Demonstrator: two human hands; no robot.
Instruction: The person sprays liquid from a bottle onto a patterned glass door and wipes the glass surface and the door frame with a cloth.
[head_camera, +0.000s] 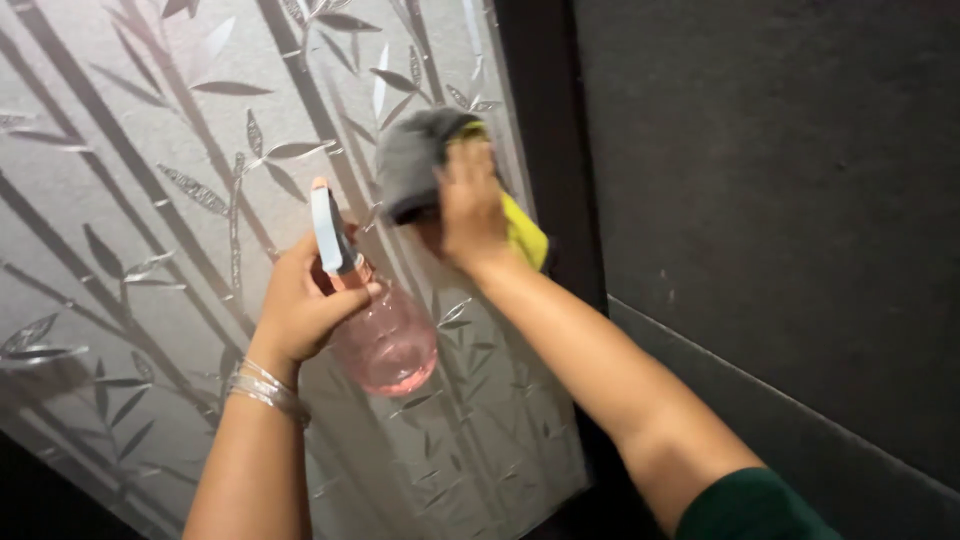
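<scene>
Now: your R hand presses the grey-yellow cloth on the frosted glass panel near its right edge; L hand grips the pink spray bottle. Keep pressure even, strokes overlapping.

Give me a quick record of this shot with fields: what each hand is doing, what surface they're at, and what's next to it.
Left hand: left hand grips the neck of a clear pink plastic spray bottle with a pale blue trigger head, nozzle toward the glass.
Right hand: right hand presses a grey and yellow cleaning cloth flat against the glass.
Surface: frosted glass panel with a bamboo leaf pattern.
Beside it: dark frame, then a dark wall.
Worn: silver bangles on the left wrist, green sleeve on the right arm.
</scene>
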